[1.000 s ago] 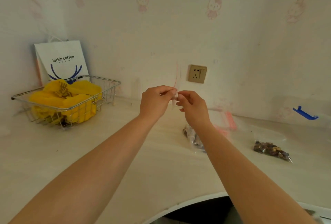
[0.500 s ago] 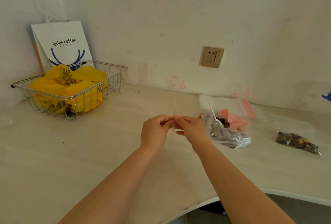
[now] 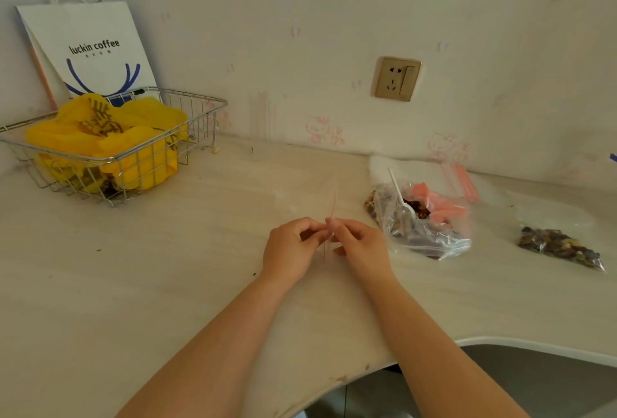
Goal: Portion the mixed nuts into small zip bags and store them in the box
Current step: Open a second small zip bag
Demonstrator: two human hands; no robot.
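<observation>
An empty small clear zip bag (image 3: pixel 330 207) with a thin red seal line is held edge-on over the middle of the pale table (image 3: pixel 167 267). My left hand (image 3: pixel 292 247) and my right hand (image 3: pixel 359 247) both pinch its top between thumb and fingers, fingertips nearly touching. To the right lies a large clear bag of mixed nuts (image 3: pixel 424 224), open, with a white plastic spoon (image 3: pixel 400 193) standing in it. Farther right a small filled nut bag (image 3: pixel 561 245) lies flat. Spare zip bags with pink seals (image 3: pixel 462 180) lie behind the large bag.
A wire basket (image 3: pixel 207 110) holding a yellow plastic bag (image 3: pixel 110 137) stands at the back left, with a white paper coffee bag (image 3: pixel 86 50) leaning on the wall behind it. A wall socket (image 3: pixel 395 78) is on the back wall. The table's curved front edge (image 3: pixel 534 347) runs at lower right.
Both hands have come down from in front of the wall to just above the table, still pinching the small bag. The view has tilted down and left.
</observation>
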